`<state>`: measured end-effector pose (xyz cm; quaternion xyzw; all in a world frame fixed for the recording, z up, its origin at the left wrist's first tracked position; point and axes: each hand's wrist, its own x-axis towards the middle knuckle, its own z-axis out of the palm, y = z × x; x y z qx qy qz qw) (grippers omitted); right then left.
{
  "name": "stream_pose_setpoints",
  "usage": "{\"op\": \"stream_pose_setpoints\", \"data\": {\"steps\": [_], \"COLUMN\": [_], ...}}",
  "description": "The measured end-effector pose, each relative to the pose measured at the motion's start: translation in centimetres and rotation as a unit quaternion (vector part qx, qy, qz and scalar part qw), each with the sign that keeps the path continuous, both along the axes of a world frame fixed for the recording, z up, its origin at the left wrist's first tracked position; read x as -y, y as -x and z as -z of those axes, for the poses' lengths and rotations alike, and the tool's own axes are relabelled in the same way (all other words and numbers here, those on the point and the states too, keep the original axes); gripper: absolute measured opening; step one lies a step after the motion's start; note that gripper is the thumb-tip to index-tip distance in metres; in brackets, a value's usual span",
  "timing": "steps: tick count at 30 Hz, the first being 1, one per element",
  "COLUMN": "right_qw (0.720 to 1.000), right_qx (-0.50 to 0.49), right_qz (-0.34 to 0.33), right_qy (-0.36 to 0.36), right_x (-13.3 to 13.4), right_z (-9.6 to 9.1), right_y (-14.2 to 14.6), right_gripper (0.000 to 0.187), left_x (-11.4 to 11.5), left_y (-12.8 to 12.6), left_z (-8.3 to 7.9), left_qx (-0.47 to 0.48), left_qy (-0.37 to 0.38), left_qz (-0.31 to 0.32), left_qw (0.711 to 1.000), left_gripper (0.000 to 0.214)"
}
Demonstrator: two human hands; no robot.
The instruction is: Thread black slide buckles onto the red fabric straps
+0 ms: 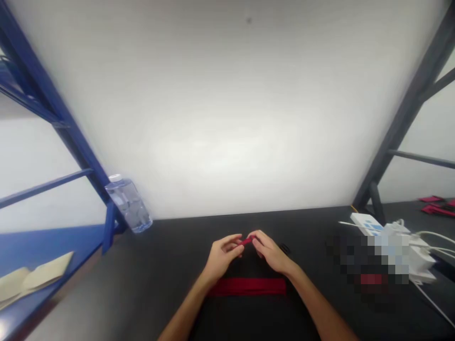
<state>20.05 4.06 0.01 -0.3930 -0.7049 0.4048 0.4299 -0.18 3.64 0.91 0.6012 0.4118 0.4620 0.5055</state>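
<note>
My left hand (223, 255) and my right hand (269, 252) meet over the dark table (170, 265), fingertips pinched together on a small red strap piece (248, 241). Below the wrists a wider red strip (249, 286) lies flat on the table. A small black part (285, 247) rests just right of my right hand.
A clear plastic water bottle (128, 203) stands at the back left beside a blue metal frame (53, 118). A white power strip with plugs and cables (391, 237) lies at the right. More red pieces (435, 206) lie far right. A white wall (227, 104) backs the table.
</note>
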Motion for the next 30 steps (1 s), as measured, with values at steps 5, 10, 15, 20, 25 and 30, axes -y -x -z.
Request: {"op": "stream_pose_setpoints", "data": {"steps": [5,10,15,20,25,30], "right_qw": [1.000,0.999,0.998,0.998,0.998,0.991], "right_qx": [-0.015,0.009,0.014,0.004,-0.051,-0.130], "right_qz": [-0.003,0.016,0.010,-0.003,-0.005,-0.041], "right_qy": [-0.015,-0.036,-0.055,-0.066,-0.035,0.011], "right_x": [-0.1,-0.1,0.0,-0.1,-0.2,0.0], "right_z": [-0.1,-0.2,-0.4,-0.6,-0.7,-0.9], "right_y": [-0.2,0.0,-0.1,-0.1,0.2,0.4], "right_gripper": [0.032,0.031,0.029,0.028,0.029,0.032], "left_x": [-0.5,-0.8,-1.2,-1.1,-0.4,-0.1], "left_y": [0.5,0.4,0.7,0.9,0.2,-0.2], "left_z": [0.2,1.4,1.3,0.4,0.5,0.4], "left_qx": [0.063,0.024,-0.016,0.013,0.094,0.125], "left_qy": [0.062,0.082,-0.001,0.023,0.113,0.136], "left_qz": [-0.007,-0.047,-0.087,-0.060,0.016,0.024], "left_qw": [0.996,0.995,0.996,0.998,0.989,0.982], "left_gripper": [0.043,0.036,0.026,0.025,0.026,0.025]}}
